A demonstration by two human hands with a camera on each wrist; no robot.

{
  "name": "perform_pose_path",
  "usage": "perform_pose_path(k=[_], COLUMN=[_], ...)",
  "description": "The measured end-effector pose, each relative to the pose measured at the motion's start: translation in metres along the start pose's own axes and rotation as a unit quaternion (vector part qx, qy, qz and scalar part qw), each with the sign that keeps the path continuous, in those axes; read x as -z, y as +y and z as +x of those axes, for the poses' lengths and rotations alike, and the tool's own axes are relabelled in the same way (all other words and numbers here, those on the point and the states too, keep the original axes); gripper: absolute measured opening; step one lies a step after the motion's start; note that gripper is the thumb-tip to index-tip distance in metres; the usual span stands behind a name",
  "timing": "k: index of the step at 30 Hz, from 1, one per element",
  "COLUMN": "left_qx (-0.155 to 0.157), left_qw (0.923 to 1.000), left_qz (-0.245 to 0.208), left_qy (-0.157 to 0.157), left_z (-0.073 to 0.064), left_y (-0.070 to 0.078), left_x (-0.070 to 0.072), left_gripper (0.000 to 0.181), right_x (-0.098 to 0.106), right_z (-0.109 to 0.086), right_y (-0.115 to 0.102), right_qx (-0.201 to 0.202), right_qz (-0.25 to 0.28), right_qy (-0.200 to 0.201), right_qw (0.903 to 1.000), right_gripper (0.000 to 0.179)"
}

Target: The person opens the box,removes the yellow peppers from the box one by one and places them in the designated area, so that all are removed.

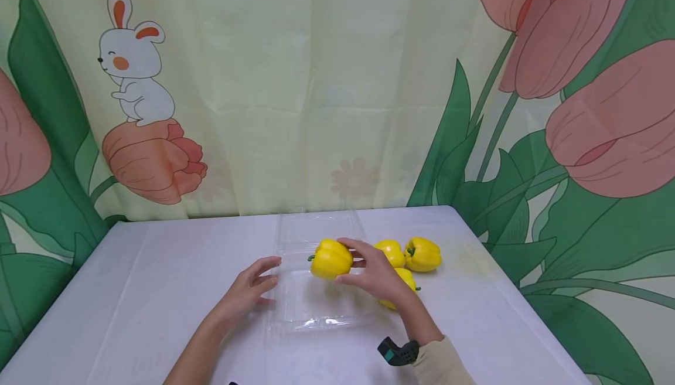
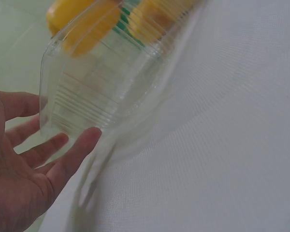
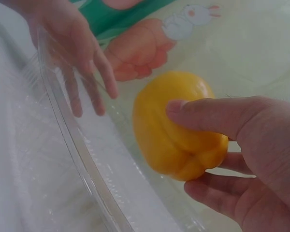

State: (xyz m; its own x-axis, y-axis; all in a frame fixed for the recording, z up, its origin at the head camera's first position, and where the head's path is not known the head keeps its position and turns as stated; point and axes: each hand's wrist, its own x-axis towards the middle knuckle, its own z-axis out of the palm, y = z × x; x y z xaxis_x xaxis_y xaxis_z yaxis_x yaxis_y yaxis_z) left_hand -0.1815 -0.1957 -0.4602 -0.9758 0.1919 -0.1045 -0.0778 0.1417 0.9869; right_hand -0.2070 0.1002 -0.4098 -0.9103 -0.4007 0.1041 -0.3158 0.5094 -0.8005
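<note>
My right hand point(image 1: 375, 269) grips a yellow bell pepper point(image 1: 331, 259) between thumb and fingers, above a clear plastic clamshell container point(image 1: 303, 309). The pepper's green stem points left in the head view; in the right wrist view the thumb lies across the yellow pepper point(image 3: 176, 140). My left hand point(image 1: 246, 291) is at the container's left side, fingers apart and loosely bent. In the left wrist view its fingertips are right at the wall of the clear container point(image 2: 87, 96). The container's lid point(image 1: 319, 228) lies folded back toward the far edge.
Several more yellow bell peppers stand on the table right of the container, one point(image 1: 423, 254) farthest right and another point(image 1: 405, 279) partly behind my right forearm. A white cloth covers the table point(image 1: 174, 279). A printed curtain point(image 1: 263, 92) hangs behind its far edge.
</note>
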Motion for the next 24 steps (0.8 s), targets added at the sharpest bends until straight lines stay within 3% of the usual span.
perform_pose_path(k=[24], left_qx=[-0.018], left_qw=[0.9995], left_qz=[-0.014], left_qy=[-0.023], left_z=[-0.002], left_y=[-0.003], left_x=[0.002], left_gripper=[0.052], right_x=[0.014], right_z=[-0.006], right_y=[0.0], right_qx=[0.006], right_qz=[-0.003], right_qy=[0.026], right_qw=[0.9996], right_gripper=[0.075])
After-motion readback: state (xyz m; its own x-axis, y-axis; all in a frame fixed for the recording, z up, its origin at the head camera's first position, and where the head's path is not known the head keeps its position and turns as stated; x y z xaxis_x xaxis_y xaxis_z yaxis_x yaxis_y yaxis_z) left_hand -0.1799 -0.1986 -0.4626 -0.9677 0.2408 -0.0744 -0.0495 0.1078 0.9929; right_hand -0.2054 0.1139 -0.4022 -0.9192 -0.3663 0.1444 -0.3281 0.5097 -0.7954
